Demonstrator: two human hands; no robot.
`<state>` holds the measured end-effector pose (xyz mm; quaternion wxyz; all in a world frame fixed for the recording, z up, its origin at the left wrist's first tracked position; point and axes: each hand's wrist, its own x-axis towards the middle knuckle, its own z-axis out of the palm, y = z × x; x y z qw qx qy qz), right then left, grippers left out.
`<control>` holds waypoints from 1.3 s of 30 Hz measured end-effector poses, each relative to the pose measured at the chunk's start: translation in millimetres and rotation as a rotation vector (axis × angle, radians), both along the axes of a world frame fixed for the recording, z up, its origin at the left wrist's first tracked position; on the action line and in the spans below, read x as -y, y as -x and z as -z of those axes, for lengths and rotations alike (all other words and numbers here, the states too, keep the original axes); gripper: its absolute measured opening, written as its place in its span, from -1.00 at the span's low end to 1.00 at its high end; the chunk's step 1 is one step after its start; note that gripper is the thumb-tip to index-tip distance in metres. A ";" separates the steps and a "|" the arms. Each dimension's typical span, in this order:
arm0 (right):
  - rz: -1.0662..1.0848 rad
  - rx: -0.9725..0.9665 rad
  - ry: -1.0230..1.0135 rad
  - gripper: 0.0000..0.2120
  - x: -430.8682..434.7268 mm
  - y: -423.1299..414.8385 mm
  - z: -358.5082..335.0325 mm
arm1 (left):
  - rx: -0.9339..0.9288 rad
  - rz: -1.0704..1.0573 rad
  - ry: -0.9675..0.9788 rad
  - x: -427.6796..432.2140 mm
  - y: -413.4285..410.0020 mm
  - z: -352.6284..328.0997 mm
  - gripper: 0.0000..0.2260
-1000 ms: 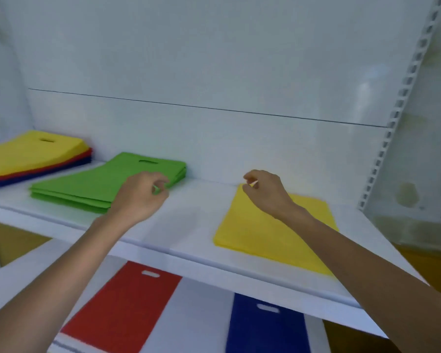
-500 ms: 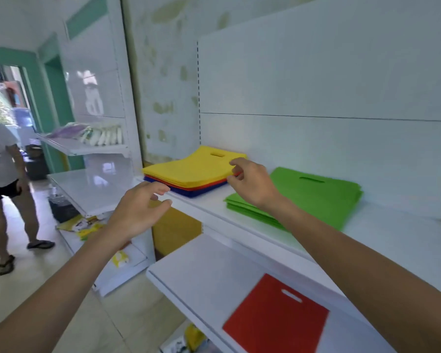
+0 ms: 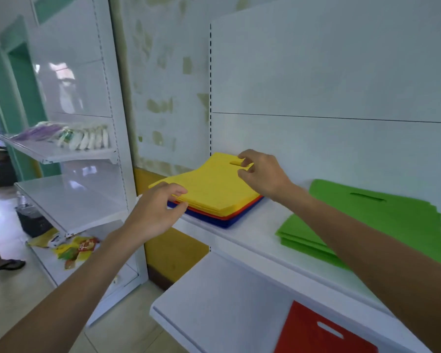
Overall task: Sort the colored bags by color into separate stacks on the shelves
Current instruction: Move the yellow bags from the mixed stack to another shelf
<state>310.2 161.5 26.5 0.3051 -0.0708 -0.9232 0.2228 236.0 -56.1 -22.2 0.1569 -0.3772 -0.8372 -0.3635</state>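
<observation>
A mixed stack lies at the left end of the upper shelf (image 3: 242,234): yellow bags (image 3: 214,189) on top, a red layer (image 3: 209,215) and blue bags (image 3: 214,222) beneath. My left hand (image 3: 158,210) is at the stack's near left corner, thumb on the top yellow bag and fingers curled under its edge. My right hand (image 3: 262,174) pinches the same yellow bag at its handle slot at the far side. A stack of green bags (image 3: 382,220) lies to the right. One red bag (image 3: 313,332) lies on the lower shelf (image 3: 214,301).
A second white shelf unit (image 3: 69,194) stands to the left, with packets (image 3: 69,136) on its upper board and loose wrappers (image 3: 71,248) near its base. A dark bin (image 3: 33,221) is on the floor. A person's sandalled foot (image 3: 7,264) shows at the far left.
My view swung left from the single yellow bag to the mixed stack. My right hand moved from the stack's right edge to the yellow bag's handle slot; my left hand reached its near corner.
</observation>
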 end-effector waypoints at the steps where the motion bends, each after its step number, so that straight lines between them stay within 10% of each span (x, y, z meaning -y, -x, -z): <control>1: 0.008 -0.010 -0.008 -0.63 -4.3 11.8 -3.9 | 0.001 -0.001 -0.007 -3.1 12.3 -0.5 -0.77; 15: 0.351 0.018 0.001 -0.70 -50.9 79.9 6.7 | -0.001 0.110 0.128 -45.9 176.3 -6.4 -0.76; 26: 0.892 0.235 0.358 -0.61 -31.0 99.3 53.6 | 0.398 0.185 0.105 -90.1 246.4 15.1 -0.55; 32: 1.055 0.023 0.340 -0.64 -26.9 112.9 78.9 | 0.598 0.336 -0.079 -80.8 265.8 29.9 -0.61; 39: 1.013 -0.104 0.290 -0.76 -20.3 111.4 80.1 | 0.309 0.288 -0.174 -85.6 269.7 32.9 -0.85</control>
